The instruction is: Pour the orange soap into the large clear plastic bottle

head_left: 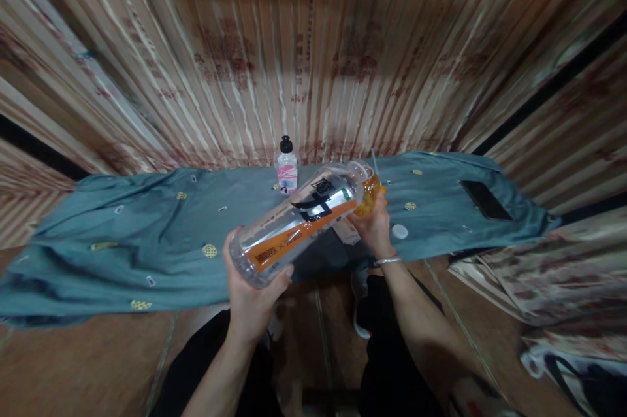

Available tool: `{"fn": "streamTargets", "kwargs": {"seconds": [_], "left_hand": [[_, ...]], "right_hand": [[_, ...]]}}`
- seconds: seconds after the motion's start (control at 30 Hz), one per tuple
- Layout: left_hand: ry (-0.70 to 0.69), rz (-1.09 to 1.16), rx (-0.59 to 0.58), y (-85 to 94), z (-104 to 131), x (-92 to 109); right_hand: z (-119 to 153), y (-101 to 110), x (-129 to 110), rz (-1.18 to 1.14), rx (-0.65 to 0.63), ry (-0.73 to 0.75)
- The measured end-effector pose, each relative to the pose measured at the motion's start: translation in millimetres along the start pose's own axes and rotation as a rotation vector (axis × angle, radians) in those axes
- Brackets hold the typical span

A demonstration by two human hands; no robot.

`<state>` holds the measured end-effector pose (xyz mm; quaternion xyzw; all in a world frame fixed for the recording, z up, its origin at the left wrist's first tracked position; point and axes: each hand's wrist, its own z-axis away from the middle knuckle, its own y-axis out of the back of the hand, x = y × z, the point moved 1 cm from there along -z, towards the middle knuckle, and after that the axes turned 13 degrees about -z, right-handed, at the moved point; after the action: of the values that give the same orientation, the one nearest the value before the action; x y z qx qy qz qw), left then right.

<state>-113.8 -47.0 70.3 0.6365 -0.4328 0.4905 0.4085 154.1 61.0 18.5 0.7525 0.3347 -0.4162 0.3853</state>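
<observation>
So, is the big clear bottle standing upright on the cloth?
No, the left hand holds the big clear bottle tilted above the cloth.

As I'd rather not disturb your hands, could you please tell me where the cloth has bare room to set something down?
The widest free patch is the cloth left of the small bottle and left hand; a narrower one lies between the white disc and dark phone. The middle is crowded, with the large bottle and amber container held above it.
</observation>
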Motion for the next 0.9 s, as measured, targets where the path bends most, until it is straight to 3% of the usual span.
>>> {"fn": "streamTargets", "kwargs": {"seconds": [0.23,0.7,0.9], "left_hand": [[0.048,0.020,0.070,-5.8,1.7,6.4],[0.085,-0.003,0.022,-3.7,1.6,7.8],[0.068,0.039,0.077,-7.4,1.8,8.8]], "right_hand": [[-1.3,-0.3,0.6,0.028,-0.005,0.002],[0.1,-0.6,2.3,0.027,0.012,0.023],[-0.3,-0.8,1.7,0.046,0.018,0.046]]}}
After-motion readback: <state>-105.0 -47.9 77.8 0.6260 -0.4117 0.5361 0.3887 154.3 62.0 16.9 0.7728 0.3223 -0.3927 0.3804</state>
